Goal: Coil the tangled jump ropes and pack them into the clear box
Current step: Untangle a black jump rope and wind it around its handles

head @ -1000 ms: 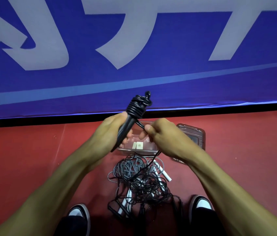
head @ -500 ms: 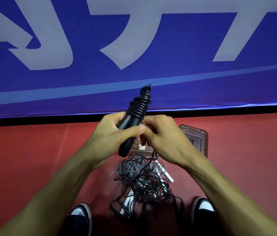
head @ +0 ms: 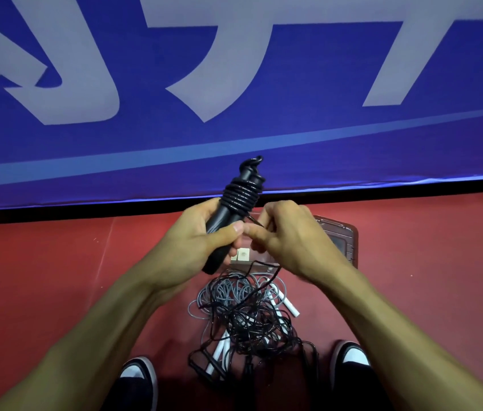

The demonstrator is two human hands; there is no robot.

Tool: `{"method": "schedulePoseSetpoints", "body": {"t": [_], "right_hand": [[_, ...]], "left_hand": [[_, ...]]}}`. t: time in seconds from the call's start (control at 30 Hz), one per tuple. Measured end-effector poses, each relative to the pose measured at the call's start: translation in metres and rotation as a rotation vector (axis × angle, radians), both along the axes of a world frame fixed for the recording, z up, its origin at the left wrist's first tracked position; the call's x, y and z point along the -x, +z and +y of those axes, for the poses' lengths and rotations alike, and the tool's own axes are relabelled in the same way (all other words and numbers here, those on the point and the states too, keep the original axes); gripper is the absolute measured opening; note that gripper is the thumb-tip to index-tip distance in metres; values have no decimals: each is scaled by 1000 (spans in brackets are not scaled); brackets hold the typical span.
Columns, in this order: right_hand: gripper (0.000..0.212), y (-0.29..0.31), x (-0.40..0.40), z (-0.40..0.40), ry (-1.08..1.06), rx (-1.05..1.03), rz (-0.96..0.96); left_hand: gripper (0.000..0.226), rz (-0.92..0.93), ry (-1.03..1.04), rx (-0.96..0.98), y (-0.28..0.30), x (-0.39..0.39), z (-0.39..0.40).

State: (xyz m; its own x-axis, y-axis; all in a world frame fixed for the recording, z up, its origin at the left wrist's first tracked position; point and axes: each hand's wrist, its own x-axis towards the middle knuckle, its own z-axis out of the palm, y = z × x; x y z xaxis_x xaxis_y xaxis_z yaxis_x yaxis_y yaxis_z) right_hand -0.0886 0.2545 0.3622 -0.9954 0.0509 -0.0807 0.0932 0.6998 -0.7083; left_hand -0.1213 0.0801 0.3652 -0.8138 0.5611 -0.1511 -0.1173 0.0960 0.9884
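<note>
Above the red floor, left hand grips black jump-rope handles, cord wound round their upper part. Right hand, at 3 o'clock, pinches the loose cord. Tangled ropes at 6 o'clock; clear box mostly hidden behind hands.

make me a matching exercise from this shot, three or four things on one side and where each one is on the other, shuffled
Things:
1. black jump-rope handles
2. tangled pile of black and grey ropes
3. clear plastic box
4. clear box lid

Places:
A. on the red floor between the shoes
B. floor, right of the box
C. gripped in the left hand
D. on the floor under the hands

Pairs: 1-C, 2-A, 3-D, 4-B
</note>
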Motion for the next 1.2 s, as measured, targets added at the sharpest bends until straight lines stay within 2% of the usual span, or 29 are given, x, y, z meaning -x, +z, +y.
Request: {"method": "schedulePoseSetpoints", "body": {"t": [0.13,0.2,0.27,0.33,0.37,0.47,0.57,0.63,0.77,0.9,0.97,1.1,1.2], "right_hand": [[38,2,-1,-3,4,213,38],[34,0,-2,-6,30,386,22],[28,2,-3,-8,65,442,-18],[26,4,-3,-9,106,409,-46],[33,5,-2,-9,122,386,-56],[49,5,-1,-6,130,260,-56],[47,5,-2,-4,95,90,49],[41,7,-4,-6,85,47,121],[37,7,-6,-9,119,41,203],[21,7,-8,-16,205,88,149],[24,5,-7,-15,174,91,149],[32,-5,-5,-9,122,-41,181],[49,-10,-2,-4,102,-90,138]], "left_hand": [[7,-18,46,-65,1,3,0],[8,33,66,-21,1,5,-1],[11,67,87,18,1,6,-2],[19,63,118,32,1,6,1],[27,31,133,19,1,7,2],[50,-178,145,-83,3,7,4],[41,-233,111,-159,4,7,1],[24,-184,61,-168,4,10,-2],[35,-51,30,-30,5,11,-6],[48,198,114,224,5,7,-4],[47,229,75,264,4,8,-5],[33,215,-31,267,8,2,-6],[33,197,78,230,11,6,-5]]}}
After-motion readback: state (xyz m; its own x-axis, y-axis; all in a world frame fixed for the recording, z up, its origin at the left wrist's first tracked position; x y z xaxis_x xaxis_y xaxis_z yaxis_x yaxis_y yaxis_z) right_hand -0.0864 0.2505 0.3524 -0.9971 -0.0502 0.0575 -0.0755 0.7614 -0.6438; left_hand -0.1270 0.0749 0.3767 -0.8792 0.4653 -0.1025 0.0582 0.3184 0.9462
